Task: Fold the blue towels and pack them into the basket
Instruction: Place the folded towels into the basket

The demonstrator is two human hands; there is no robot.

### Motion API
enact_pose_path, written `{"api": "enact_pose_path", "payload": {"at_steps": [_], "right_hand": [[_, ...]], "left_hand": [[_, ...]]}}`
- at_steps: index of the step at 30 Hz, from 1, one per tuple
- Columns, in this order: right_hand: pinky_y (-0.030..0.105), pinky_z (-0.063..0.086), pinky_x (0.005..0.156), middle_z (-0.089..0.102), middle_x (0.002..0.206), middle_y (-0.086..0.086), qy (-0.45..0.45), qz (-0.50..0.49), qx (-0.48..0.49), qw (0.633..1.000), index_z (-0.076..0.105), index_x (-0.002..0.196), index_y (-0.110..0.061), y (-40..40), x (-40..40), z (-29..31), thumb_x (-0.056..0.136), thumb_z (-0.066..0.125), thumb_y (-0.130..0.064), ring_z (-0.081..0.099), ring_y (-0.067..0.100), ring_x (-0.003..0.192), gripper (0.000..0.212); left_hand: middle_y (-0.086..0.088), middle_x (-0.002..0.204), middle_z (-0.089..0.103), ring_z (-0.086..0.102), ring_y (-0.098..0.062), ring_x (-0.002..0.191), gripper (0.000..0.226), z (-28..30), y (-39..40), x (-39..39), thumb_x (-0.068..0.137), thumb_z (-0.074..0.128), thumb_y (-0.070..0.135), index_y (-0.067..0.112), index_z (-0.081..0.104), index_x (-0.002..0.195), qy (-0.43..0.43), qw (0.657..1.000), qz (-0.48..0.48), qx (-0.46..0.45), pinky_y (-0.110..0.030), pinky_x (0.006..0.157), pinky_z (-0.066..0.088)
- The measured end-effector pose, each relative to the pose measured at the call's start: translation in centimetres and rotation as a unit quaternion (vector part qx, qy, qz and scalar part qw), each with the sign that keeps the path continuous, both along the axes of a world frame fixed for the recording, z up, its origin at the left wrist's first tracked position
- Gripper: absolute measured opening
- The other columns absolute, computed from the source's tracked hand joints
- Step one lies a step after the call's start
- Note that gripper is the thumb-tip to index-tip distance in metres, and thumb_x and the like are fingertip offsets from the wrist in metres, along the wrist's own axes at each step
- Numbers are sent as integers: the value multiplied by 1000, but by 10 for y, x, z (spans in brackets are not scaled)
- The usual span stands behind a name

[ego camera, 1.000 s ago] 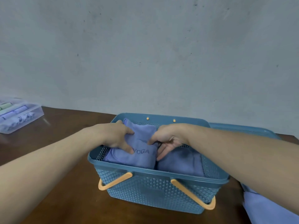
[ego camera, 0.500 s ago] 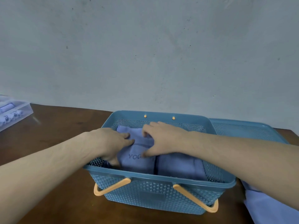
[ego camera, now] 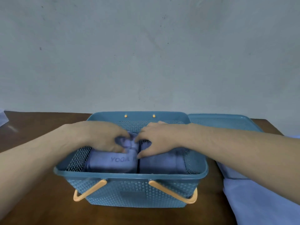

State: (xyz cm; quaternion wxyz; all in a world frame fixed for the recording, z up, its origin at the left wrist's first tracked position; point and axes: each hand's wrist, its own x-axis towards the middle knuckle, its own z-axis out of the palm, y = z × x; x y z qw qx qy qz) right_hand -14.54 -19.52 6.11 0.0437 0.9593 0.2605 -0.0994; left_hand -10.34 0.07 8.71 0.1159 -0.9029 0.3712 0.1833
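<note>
Where both forearms reach over the near rim, the hands meet at the middle of the blue plastic basket (ego camera: 129,190). The left hand (ego camera: 103,137) has its fingers curled round a raised fold of the left-hand blue towel (ego camera: 112,161), which bears the stitched word YOGA just below that hand. The right hand (ego camera: 158,140) lies beside it, thumb and fingers bent down onto the inner edge of the second folded towel (ego camera: 162,162); motion blur makes it uncertain whether it pinches the cloth or only presses it. The two towels lie side by side inside the basket, soft and matte, parted by a dark gap under the right thumb.

The basket walls are perforated in a fine dotted grid, the rim smooth and rounded. Two orange handles (ego camera: 173,192) hang folded against the near wall. Beyond the right wrist a matching perforated lid (ego camera: 227,121) lies flat. Under the right forearm, pale blue cloth (ego camera: 259,202) spreads loose on the brown wooden table (ego camera: 40,205).
</note>
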Motion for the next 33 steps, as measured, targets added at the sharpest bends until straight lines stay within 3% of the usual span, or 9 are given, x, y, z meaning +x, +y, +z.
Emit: {"api": "enact_pose_path", "payload": {"at_steps": [4, 6, 13, 17, 20, 23, 27, 30, 33], "right_hand": [[46, 41, 105, 59, 135, 1, -61, -1, 17, 998, 58, 135, -35, -54, -24, 18, 95, 57, -53, 50, 25, 128, 44], [44, 42, 105, 60, 130, 1, -75, -16, 44, 996, 61, 132, -33, -86, -40, 28, 95, 59, -51, 52, 23, 126, 41], [38, 41, 108, 61, 127, -7, -150, -87, 190, 966, 65, 123, -28, -209, -109, 47, 96, 63, -42, 54, 15, 119, 31], [34, 45, 102, 62, 120, -12, -71, -160, 159, 972, 63, 127, -29, -274, -152, 52, 96, 64, -38, 58, 11, 110, 32], [33, 49, 97, 65, 114, -15, -25, -184, 131, 974, 63, 123, -35, -318, -185, 44, 94, 65, -41, 61, 9, 102, 30], [30, 51, 90, 67, 105, -19, 8, -203, 130, 971, 66, 109, -40, -350, -214, 32, 90, 67, -46, 63, 5, 96, 20], [22, 49, 76, 66, 86, -15, 33, -212, 134, 968, 60, 81, -43, -381, -244, 14, 87, 68, -42, 59, 2, 80, 10], [15, 44, 70, 65, 83, -15, 53, -201, 126, 970, 54, 79, -42, -397, -256, 4, 87, 68, -39, 57, 1, 76, 16], [15, 43, 70, 66, 85, -12, 59, -179, 127, 974, 56, 83, -39, -405, -261, -2, 89, 68, -37, 57, 2, 76, 13]], "left_hand": [[21, 86, 60, 57, -7, 85, 13, 21, -57, -16, 96, 60, 46, 35, 62, 101, -70, 991, -29, -109, -25, 80, 44], [16, 80, 60, 58, -10, 79, 15, 27, -89, -26, 94, 61, 45, 31, 61, 94, -85, 986, -32, -140, -29, 79, 48], [7, 98, 67, 58, -17, 84, 23, 38, -210, -70, 95, 56, 48, 25, 58, 94, -122, 971, -86, -189, -34, 81, 51], [12, 96, 64, 56, -12, 83, 14, 39, -275, -95, 95, 61, 45, 32, 57, 98, -117, 959, -111, -232, -28, 75, 45], [16, 96, 59, 57, -9, 91, 16, 24, -317, -115, 92, 67, 43, 31, 61, 100, -80, 950, -162, -255, -29, 82, 46], [23, 98, 57, 53, 4, 93, 22, -1, -349, -143, 88, 71, 47, 31, 65, 102, -6, 930, -232, -285, -23, 84, 44], [18, 111, 60, 58, -8, 107, 43, -33, -373, -190, 77, 78, 58, 34, 61, 108, 109, 894, -288, -325, -33, 90, 49], [16, 121, 53, 53, -3, 112, 67, -48, -382, -215, 69, 83, 61, 29, 56, 121, 105, 889, -343, -285, -24, 94, 43], [13, 122, 51, 54, -7, 110, 62, -58, -386, -223, 72, 83, 56, 26, 56, 119, 79, 885, -348, -298, -28, 92, 45]]}}
